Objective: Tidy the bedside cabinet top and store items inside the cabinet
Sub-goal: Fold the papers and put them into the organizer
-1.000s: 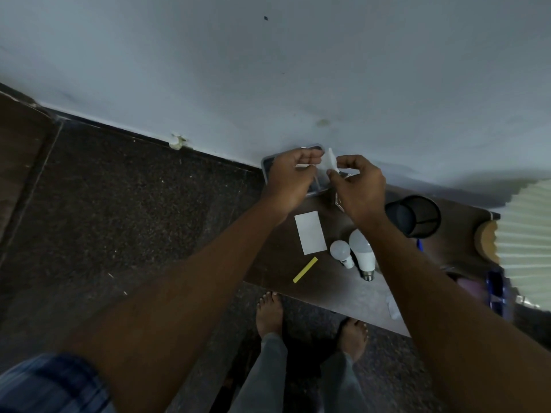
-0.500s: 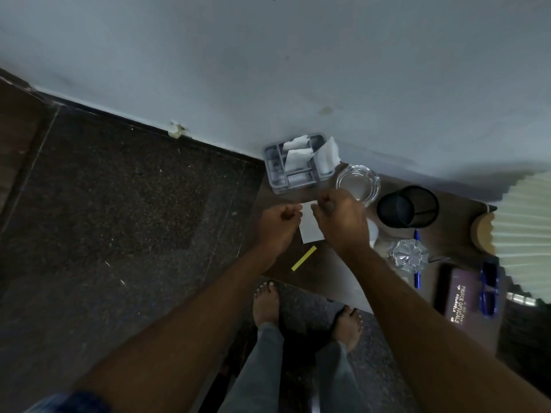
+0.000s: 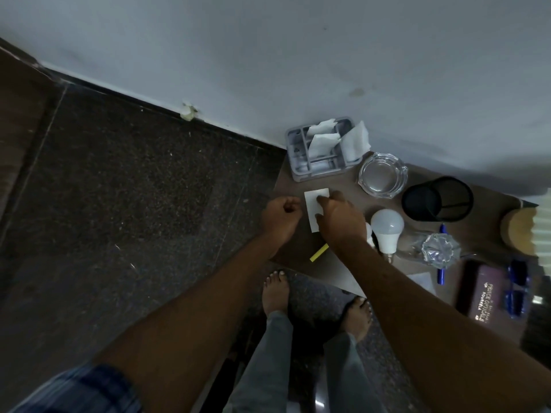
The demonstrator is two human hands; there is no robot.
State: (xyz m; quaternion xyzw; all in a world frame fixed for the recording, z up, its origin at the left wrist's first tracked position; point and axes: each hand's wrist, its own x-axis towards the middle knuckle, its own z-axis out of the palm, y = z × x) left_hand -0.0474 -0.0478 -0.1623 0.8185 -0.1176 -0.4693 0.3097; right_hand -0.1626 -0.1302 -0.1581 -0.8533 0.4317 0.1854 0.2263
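On the brown cabinet top (image 3: 343, 186) lies a white paper card (image 3: 313, 204). My right hand (image 3: 340, 219) rests over its right side, fingertips and thumb touching the card. My left hand (image 3: 280, 217) is a closed fist just left of the card, with nothing visible in it. A grey divided tray (image 3: 295, 165) at the back left corner holds several folded white tissues (image 3: 323, 138). A yellow strip (image 3: 319, 252) lies near the front edge. A large white bulb (image 3: 387, 229) lies right of my hand; a smaller one is mostly hidden behind my wrist.
A glass ashtray (image 3: 382, 175), a black mesh pen cup (image 3: 437, 198), a crumpled clear wrapper (image 3: 438, 250), a blue pen (image 3: 441, 274), a purple spectacle case (image 3: 484, 290), blue glasses (image 3: 517, 289) and a pleated lamp shade (image 3: 542, 228) crowd the right side. Dark floor and my bare feet lie below.
Both hands came down from the grey tray, leaving a tissue in it. The right hand has now reached the white card; the left fist stays beside it.
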